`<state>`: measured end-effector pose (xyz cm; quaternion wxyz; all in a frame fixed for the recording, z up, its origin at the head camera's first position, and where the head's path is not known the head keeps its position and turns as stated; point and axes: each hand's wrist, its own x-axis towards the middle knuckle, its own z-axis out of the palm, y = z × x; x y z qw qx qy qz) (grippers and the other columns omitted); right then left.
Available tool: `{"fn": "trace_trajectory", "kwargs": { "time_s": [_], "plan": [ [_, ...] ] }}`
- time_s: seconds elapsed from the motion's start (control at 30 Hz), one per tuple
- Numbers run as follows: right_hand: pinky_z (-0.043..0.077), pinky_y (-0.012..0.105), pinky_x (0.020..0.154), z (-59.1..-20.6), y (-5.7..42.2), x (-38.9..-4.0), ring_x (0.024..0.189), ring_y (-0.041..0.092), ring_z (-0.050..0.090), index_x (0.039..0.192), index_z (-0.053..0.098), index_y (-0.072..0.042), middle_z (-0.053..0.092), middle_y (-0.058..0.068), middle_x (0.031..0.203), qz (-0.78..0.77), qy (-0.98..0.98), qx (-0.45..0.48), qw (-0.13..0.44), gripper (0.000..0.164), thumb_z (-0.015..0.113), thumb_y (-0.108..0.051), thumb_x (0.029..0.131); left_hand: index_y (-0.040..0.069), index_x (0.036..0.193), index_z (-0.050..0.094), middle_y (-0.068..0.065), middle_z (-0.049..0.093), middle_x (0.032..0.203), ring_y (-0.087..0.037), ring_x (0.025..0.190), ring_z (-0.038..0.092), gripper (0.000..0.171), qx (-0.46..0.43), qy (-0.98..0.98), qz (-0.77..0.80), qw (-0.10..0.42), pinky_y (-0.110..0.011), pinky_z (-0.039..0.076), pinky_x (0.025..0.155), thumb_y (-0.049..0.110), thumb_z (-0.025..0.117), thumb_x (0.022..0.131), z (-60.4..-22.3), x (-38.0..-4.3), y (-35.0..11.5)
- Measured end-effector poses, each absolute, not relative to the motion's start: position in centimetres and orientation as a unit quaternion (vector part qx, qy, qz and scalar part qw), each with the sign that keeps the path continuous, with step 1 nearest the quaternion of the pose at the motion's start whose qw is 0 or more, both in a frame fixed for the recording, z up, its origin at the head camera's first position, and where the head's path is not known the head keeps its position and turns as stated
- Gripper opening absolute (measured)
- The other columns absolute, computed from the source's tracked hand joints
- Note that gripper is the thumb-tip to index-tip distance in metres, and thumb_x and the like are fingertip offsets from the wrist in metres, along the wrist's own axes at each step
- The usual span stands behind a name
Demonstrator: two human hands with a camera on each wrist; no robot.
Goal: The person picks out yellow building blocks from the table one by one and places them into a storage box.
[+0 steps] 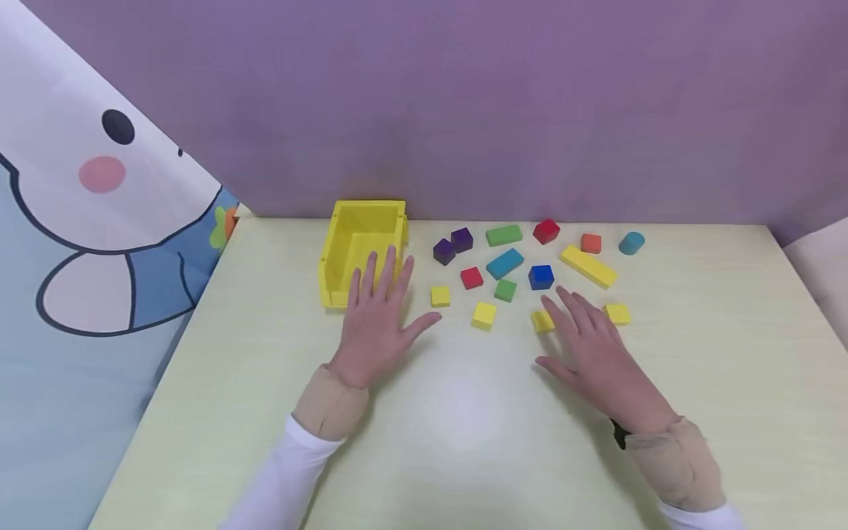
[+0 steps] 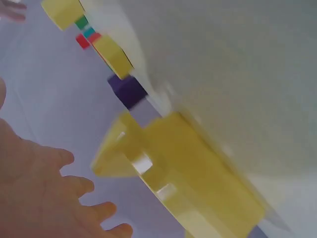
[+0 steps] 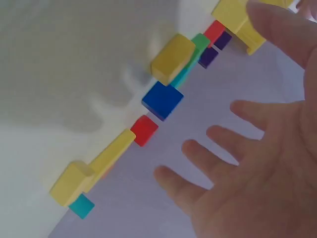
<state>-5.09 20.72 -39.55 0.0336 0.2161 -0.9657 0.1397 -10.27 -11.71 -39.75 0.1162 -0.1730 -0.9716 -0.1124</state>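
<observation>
My left hand (image 1: 374, 324), fingers straight and spread, hovers at the near end of a yellow plastic box (image 1: 326, 269) and holds nothing. Its fingertips hide part of the box's near right side. Fingers spread, my right hand (image 1: 592, 353) is over the table beside a yellow block (image 1: 542, 322), partly covered by its fingers in the head view. Another yellow block (image 1: 617, 314) lies to its right. A blue cube (image 1: 541, 277) and a long yellow block (image 1: 588, 266) lie beyond it. In the right wrist view, the palm and fingers (image 3: 213, 161) grip nothing.
Between and beyond the hands lie two purple cubes (image 1: 444, 252), red blocks (image 1: 472, 277), green blocks (image 1: 504, 235), a teal block (image 1: 505, 263), an orange block (image 1: 591, 243) and a teal cylinder (image 1: 632, 243). Behind the pale table (image 1: 464, 442) rises a purple backdrop (image 1: 464, 110).
</observation>
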Motion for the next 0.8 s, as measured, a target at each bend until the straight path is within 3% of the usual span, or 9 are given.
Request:
{"fn": "trace_trajectory", "kwargs": {
  "time_s": [0.27,0.57,0.67,0.8],
  "plan": [
    [0.03,0.05,0.1,-40.3,20.5,-5.1,0.132,0.038,0.028,0.143,0.031,-0.008,0.031,0.016,0.146,0.121,-0.962,0.244,-0.009,0.073,0.065,-0.029,0.082,0.024,0.149,0.001,-0.001,-0.007,0.155,-0.03,0.141,-0.006,0.081,-0.133,-0.975,-0.129,0.121,-0.047,-0.003,0.108,0.07,0.023,0.086,-39.1,-13.2,-14.6],
    [0.038,0.045,0.094,-40.6,20.2,-5.2,0.127,0.031,0.036,0.138,0.04,-0.009,0.039,0.012,0.14,0.127,-0.962,0.238,-0.035,0.065,0.067,-0.021,0.08,0.018,0.148,-0.004,-0.008,-0.007,0.155,-0.027,0.141,-0.007,0.083,-0.07,-0.977,-0.161,0.12,-0.043,-0.005,0.109,0.067,0.024,0.087,-39.4,-15.1,-17.4],
    [0.039,0.044,0.093,-40.5,20.2,-5.3,0.124,0.03,0.038,0.135,0.042,-0.009,0.041,0.012,0.137,0.133,-0.961,0.24,-0.025,0.062,0.068,-0.019,0.079,0.012,0.148,-0.001,-0.015,-0.001,0.154,-0.032,0.141,0.004,0.085,-0.056,-0.974,-0.175,0.134,-0.046,0.004,0.109,0.065,0.028,0.088,-39.8,-15.5,-17.8],
    [0.041,0.044,0.092,-40.5,20.3,-5.4,0.122,0.031,0.038,0.131,0.045,-0.007,0.043,0.013,0.132,0.137,-0.96,0.243,-0.02,0.059,0.069,-0.017,0.078,0.011,0.148,0.009,-0.024,0.019,0.148,-0.043,0.124,0.037,0.083,-0.024,-0.966,-0.207,0.152,-0.053,0.033,0.096,0.06,0.038,0.088,-40.0,-16.0,-18.1]
  ]
}}
